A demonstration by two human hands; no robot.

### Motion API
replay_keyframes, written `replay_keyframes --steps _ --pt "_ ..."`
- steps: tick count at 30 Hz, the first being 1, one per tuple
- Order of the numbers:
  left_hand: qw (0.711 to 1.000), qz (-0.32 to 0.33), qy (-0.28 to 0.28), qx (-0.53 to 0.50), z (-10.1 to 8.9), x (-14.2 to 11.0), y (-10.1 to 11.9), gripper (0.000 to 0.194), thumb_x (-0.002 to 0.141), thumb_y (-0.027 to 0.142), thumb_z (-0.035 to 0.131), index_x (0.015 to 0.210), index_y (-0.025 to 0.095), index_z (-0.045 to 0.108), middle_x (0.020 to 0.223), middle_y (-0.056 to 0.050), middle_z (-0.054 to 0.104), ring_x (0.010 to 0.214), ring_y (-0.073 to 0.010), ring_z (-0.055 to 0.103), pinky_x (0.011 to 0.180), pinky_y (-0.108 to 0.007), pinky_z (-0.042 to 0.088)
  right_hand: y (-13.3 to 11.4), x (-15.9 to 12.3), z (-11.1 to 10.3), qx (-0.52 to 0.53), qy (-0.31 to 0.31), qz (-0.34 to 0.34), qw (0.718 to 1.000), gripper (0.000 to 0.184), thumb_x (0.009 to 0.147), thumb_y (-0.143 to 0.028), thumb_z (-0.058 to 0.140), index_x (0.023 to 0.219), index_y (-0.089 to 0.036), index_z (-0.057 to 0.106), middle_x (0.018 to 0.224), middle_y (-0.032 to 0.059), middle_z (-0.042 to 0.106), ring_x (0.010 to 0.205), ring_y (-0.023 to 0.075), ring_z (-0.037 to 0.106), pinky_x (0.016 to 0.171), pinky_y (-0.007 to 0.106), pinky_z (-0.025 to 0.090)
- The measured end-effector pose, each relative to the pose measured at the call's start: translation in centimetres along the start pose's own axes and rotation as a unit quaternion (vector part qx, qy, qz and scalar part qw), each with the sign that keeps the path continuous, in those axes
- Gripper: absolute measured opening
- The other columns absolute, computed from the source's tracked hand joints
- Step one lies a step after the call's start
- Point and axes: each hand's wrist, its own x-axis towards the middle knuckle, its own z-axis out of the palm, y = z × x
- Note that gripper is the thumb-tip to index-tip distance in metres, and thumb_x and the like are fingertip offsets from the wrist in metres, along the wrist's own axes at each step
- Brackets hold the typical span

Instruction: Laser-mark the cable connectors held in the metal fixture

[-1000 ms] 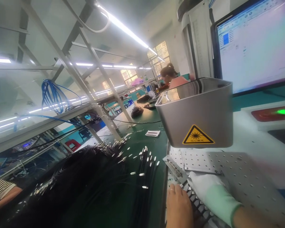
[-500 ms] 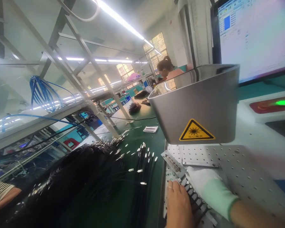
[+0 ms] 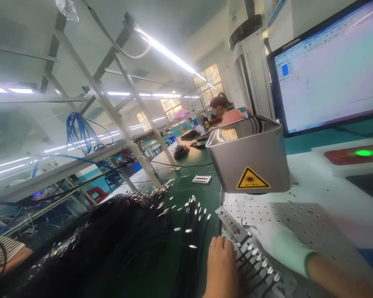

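My bare left hand (image 3: 222, 267), a ring on one finger, is closed at the left side of a metal fixture (image 3: 233, 225). Its fingers curl over black cables (image 3: 244, 267) that run out of the fixture; the fingertips are hidden. Silver connectors (image 3: 262, 260) stand in a row along the fixture. On the other side is my right hand (image 3: 278, 244) in a white and mint-green glove, low over the perforated plate (image 3: 301, 215). Blur hides how its fingers are set. Above hangs a grey metal housing (image 3: 248, 157) with a yellow laser warning sign.
A large heap of black cables (image 3: 112, 223) covers the bench at left, with loose cable ends (image 3: 192, 211) beside it. A white slotted piece (image 3: 202, 179) lies farther back. A monitor (image 3: 329, 70) stands at right. A person (image 3: 228, 111) sits beyond; a striped sleeve (image 3: 6, 252) shows at left.
My right hand has drawn back to the right, off the connector row, which now shows more fully. My left hand has shifted slightly left. The camera view has also moved.
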Motion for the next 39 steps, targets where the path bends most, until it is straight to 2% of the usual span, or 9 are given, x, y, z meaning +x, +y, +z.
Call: replay_keyframes --steps 4,9,13,16,18,24,29,34,39 --pt "1.000 -0.014 -0.026 0.000 -1.2 -0.1 -0.8 0.023 0.082 0.002 0.048 0.084 0.018 0.065 0.091 -0.004 0.063 0.091 -0.0226 0.056 0.082 -0.035 0.043 1.7 -1.3 -1.6 0.014 -0.044 0.028 0.999 0.046 0.100 -0.028 0.025 0.100 -0.017 0.069 0.097 0.0098 0.071 0.092 0.0230 0.065 0.084 0.040 0.047" --pt "0.999 -0.019 -0.025 0.009 -1.5 -0.4 -0.5 0.027 0.083 0.000 0.046 0.081 0.018 0.065 0.091 -0.004 0.064 0.092 -0.0226 0.056 0.081 -0.036 0.044 2.4 -2.7 -1.7 0.014 -0.058 0.036 0.998 0.053 0.098 -0.031 0.017 0.116 -0.021 0.066 0.102 0.0099 0.071 0.098 0.0280 0.065 0.084 0.039 0.046" --pt "0.999 0.009 -0.050 0.010 -2.0 -0.6 0.7 0.021 0.082 0.004 0.051 0.080 0.018 0.066 0.091 -0.005 0.064 0.091 -0.0227 0.058 0.084 -0.037 0.047 1.5 -2.9 -1.8 0.002 -0.050 0.035 0.998 0.052 0.099 -0.030 0.017 0.103 -0.022 0.068 0.093 0.0084 0.072 0.090 0.0254 0.067 0.078 0.037 0.045" --pt "0.990 0.050 -0.133 0.003 -3.0 -0.7 2.2 0.010 0.080 0.022 0.066 0.088 0.018 0.069 0.101 -0.009 0.065 0.102 -0.0282 0.058 0.091 -0.042 0.048 0.3 -2.5 -1.7 -0.022 -0.040 0.039 0.998 0.043 0.099 -0.036 0.027 0.102 -0.021 0.067 0.092 0.0099 0.071 0.088 0.0253 0.066 0.075 0.037 0.045" --pt "0.976 0.044 -0.213 0.017 -4.0 -0.4 3.3 0.028 0.078 0.033 0.070 0.099 0.015 0.071 0.112 -0.014 0.064 0.112 -0.0346 0.055 0.097 -0.047 0.046 -0.6 -2.0 -1.2 -0.037 -0.039 0.046 0.998 0.037 0.099 -0.040 0.035 0.101 -0.019 0.066 0.090 0.0099 0.069 0.083 0.0227 0.065 0.074 0.037 0.046" --pt "0.941 0.018 -0.335 0.052 -6.4 1.2 5.7 0.037 0.088 0.013 0.050 0.122 0.004 0.062 0.131 -0.021 0.055 0.129 -0.0382 0.044 0.110 -0.049 0.037 -1.7 -0.2 1.3 -0.058 -0.051 0.059 0.995 0.035 0.093 -0.048 0.055 0.107 -0.016 0.062 0.098 0.0050 0.064 0.086 0.0166 0.061 0.082 0.039 0.052" --pt "0.935 0.000 -0.354 0.031 -5.5 1.4 6.0 0.043 0.081 0.007 0.053 0.124 0.000 0.060 0.133 -0.024 0.053 0.131 -0.0381 0.043 0.112 -0.047 0.036 -0.9 1.0 2.6 -0.059 -0.053 0.058 0.995 0.037 0.093 -0.048 0.056 0.113 -0.018 0.061 0.115 0.0082 0.062 0.102 0.0204 0.060 0.091 0.044 0.050" --pt "0.942 -0.045 -0.332 0.021 -3.6 0.6 5.7 0.051 0.083 0.011 0.050 0.134 0.000 0.051 0.143 -0.024 0.045 0.138 -0.0366 0.035 0.119 -0.048 0.024 0.0 1.0 4.0 -0.070 -0.079 0.062 0.992 0.036 0.093 -0.047 0.057 0.108 -0.015 0.063 0.100 0.0060 0.065 0.089 0.0173 0.063 0.083 0.040 0.053" --pt "0.935 -0.014 -0.354 0.010 -4.1 0.5 6.1 0.050 0.082 0.003 0.042 0.131 -0.003 0.052 0.135 -0.026 0.050 0.135 -0.0325 0.037 0.121 -0.045 0.017 -0.7 0.3 3.7 -0.083 -0.086 0.040 0.992 0.036 0.092 -0.048 0.058 0.102 -0.014 0.063 0.093 0.0048 0.065 0.082 0.0153 0.063 0.077 0.036 0.054"
